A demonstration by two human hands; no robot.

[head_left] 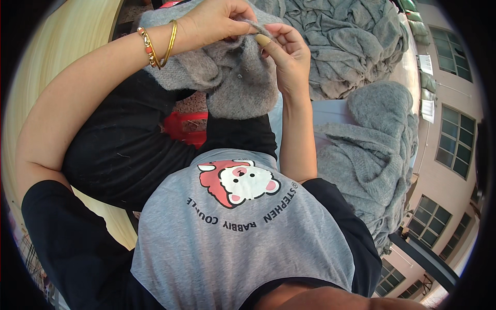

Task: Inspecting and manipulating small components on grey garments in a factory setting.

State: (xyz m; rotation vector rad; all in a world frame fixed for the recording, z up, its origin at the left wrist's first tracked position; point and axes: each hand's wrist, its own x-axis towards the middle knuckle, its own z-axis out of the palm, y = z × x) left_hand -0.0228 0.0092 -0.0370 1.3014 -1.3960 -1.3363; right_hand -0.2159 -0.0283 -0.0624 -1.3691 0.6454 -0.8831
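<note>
A fuzzy grey knitted garment [243,93] lies gathered over my lap, its upper part raised toward the top of the view. My left hand [219,20], with bracelets at the wrist, pinches an edge of it. Close beside, my right hand [289,57] grips the same edge between thumb and fingers; a tan cover sits on the thumb tip. A strip of knit is stretched between the two hands. Whether a small tool is in the fingers cannot be made out.
A large heap of grey knitwear [351,41] lies at the far right, with another grey knitted pile [377,150] nearer on my right. A pale wooden board [72,41] curves along my left. Something red [186,129] shows below my legs.
</note>
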